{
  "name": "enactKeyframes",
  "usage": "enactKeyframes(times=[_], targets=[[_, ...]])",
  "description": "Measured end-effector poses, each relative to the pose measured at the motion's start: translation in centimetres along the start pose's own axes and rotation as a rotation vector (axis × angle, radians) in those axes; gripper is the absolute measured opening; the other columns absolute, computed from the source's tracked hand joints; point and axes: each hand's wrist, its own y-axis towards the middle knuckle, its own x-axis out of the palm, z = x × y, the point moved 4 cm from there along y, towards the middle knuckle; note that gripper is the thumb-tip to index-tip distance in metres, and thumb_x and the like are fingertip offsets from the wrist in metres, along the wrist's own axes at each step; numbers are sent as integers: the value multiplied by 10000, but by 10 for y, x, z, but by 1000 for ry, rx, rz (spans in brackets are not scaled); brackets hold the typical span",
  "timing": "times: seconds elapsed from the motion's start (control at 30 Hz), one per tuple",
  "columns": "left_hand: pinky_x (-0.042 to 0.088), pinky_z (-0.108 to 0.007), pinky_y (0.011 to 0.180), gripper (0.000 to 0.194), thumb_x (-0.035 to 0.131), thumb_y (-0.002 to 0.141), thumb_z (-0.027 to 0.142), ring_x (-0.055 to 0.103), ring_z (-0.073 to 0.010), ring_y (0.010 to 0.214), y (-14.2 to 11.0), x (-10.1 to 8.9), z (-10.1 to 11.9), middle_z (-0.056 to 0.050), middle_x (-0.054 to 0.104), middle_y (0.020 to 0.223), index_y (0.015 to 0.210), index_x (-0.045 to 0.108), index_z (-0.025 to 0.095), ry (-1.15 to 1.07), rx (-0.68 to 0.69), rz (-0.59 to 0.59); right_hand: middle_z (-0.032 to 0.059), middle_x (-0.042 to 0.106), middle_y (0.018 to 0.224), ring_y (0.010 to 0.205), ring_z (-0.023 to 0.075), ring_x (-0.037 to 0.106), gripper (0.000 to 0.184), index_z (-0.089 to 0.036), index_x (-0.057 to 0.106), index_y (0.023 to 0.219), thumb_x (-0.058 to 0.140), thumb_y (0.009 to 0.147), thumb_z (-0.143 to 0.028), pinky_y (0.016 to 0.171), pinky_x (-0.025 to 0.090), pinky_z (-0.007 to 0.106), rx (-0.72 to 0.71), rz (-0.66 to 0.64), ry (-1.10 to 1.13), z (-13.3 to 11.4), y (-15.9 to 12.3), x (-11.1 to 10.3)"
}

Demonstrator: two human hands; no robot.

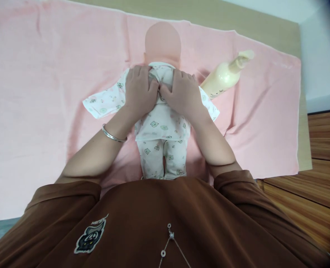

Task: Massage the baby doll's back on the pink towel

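Note:
A baby doll [163, 42] lies on a pink cloth with the smooth back of its head toward me; its face is not visible. It wears a white printed shirt [162, 121] and matching trousers [153, 158]. My left hand [140, 87] is closed over the doll's upper back on the left, fingers curled at the shoulder. My right hand [182, 89] mirrors it on the right. Both thumbs nearly meet at the middle, where the shirt is creased between them. The fingertips are partly hidden.
A pale yellow pump bottle [223, 76] lies tilted on the pink cloth [268, 141], beside the doll's right-hand sleeve [211, 108]. The cloth covers most of a beige tabletop [290, 35]. Brown wood-grain furniture [327, 149] stands at the right.

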Motion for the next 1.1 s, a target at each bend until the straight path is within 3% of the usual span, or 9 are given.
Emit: enactKeyframes(times=[0.17, 0.33, 0.53, 0.7, 0.83, 0.93, 1.1], targets=[[313, -473, 1138, 454, 363, 973, 373, 442, -290, 1318, -1, -1, 3, -123, 556, 1346, 1368, 528, 222, 52, -47, 37, 165, 649, 1221, 1179, 338, 607, 375, -163, 559, 1220, 438, 1071, -486, 1053, 473, 446, 1, 17, -45, 9, 10, 13], [272, -536, 1123, 418, 377, 972, 394, 429, -325, 1338, -1, 1, 1, -86, 560, 1367, 1348, 538, 308, -4, -64, 42, 160, 629, 1223, 1145, 330, 589, 361, -171, 543, 1193, 496, 1044, -497, 1013, 484, 455, 32, 40, 8, 11, 13, 18], [311, -497, 1116, 339, 429, 962, 327, 442, -315, 1287, -2, 1, 1, -104, 566, 1309, 1274, 555, 282, -30, -48, 84, 159, 619, 1234, 1176, 350, 576, 384, -151, 531, 1188, 503, 1032, -502, 1027, 473, 487, 48, 36, 35, 11, 13, 19], [322, -462, 1150, 315, 418, 1025, 291, 430, -283, 1298, -4, 0, 0, -98, 518, 1340, 1326, 505, 266, -6, -39, 68, 158, 608, 1274, 1231, 349, 566, 344, -186, 523, 1225, 446, 1051, -472, 1061, 472, 466, 55, 14, 10, 8, 10, 13], [343, -457, 1189, 348, 428, 1042, 272, 443, -273, 1311, -12, -7, 10, -105, 515, 1380, 1383, 492, 244, 41, -7, 72, 147, 629, 1256, 1203, 344, 583, 322, -184, 536, 1205, 444, 1058, -456, 1058, 486, 477, 62, 20, 27, 9, 10, 12], [341, -501, 1197, 414, 423, 1002, 235, 434, -322, 1330, -22, -14, 27, -143, 520, 1399, 1405, 508, 192, 78, 50, 14, 147, 654, 1224, 1148, 330, 600, 347, -170, 549, 1185, 424, 1080, -476, 1030, 504, 478, 8, 32, 29, 13, 11, 11], [303, -598, 1194, 387, 460, 983, 384, 378, -353, 1394, -24, -18, 33, -41, 547, 1401, 1364, 527, 380, -33, 88, -52, 165, 667, 1255, 1150, 340, 607, 465, -126, 576, 1248, 381, 1108, -524, 1013, 516, 471, -45, -5, -40, 12, 6, 4]])
